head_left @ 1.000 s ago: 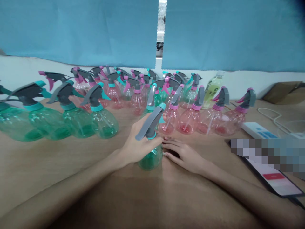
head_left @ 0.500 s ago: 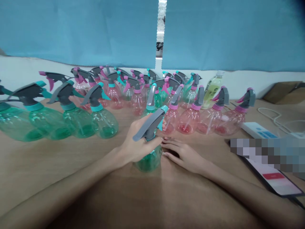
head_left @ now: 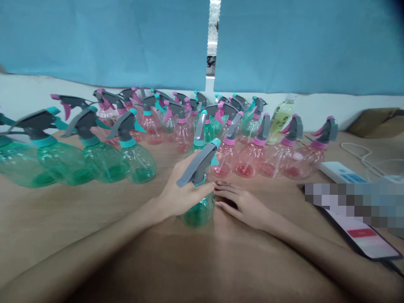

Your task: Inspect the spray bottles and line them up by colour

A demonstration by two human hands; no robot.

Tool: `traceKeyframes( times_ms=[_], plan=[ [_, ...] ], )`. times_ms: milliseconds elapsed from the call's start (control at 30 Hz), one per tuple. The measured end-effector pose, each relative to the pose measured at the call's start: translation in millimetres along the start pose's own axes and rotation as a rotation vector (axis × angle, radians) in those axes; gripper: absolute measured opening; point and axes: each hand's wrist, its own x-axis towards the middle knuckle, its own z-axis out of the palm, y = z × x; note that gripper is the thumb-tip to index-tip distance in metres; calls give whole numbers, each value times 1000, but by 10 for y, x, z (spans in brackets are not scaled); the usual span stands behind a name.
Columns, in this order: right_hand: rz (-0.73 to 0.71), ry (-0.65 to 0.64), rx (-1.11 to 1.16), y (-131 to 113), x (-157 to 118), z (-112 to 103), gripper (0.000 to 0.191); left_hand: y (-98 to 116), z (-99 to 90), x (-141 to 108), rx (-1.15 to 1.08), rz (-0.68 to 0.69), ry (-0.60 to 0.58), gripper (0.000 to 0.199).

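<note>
A green spray bottle [head_left: 198, 212] with a grey and teal spray head stands on the table in front of me. My left hand [head_left: 181, 191] is wrapped round its neck, just under the head, thumb across the near side. To the right of the bottle, my right hand [head_left: 241, 204] rests low over the table with its fingers apart, the fingertips at the bottle's side. Another green bottle [head_left: 199, 141] stands behind the held one. Green bottles [head_left: 138, 165] line up on the left, and pink bottles [head_left: 249, 158] on the right.
Further back are several more bottles [head_left: 182, 136] in pink and green. A labelled bottle [head_left: 280, 118] stands behind the pink row. On the right lie a phone [head_left: 362, 235], a white box [head_left: 342, 172], a white cable [head_left: 362, 152] and a brown box [head_left: 375, 122].
</note>
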Motion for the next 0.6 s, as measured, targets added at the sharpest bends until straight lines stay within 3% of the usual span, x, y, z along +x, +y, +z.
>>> traceKeyframes(
  times_ms=[600],
  plan=[
    [-5, -12, -7, 0, 3, -5, 37, 2, 59, -34, -89, -32, 24, 21]
  ],
)
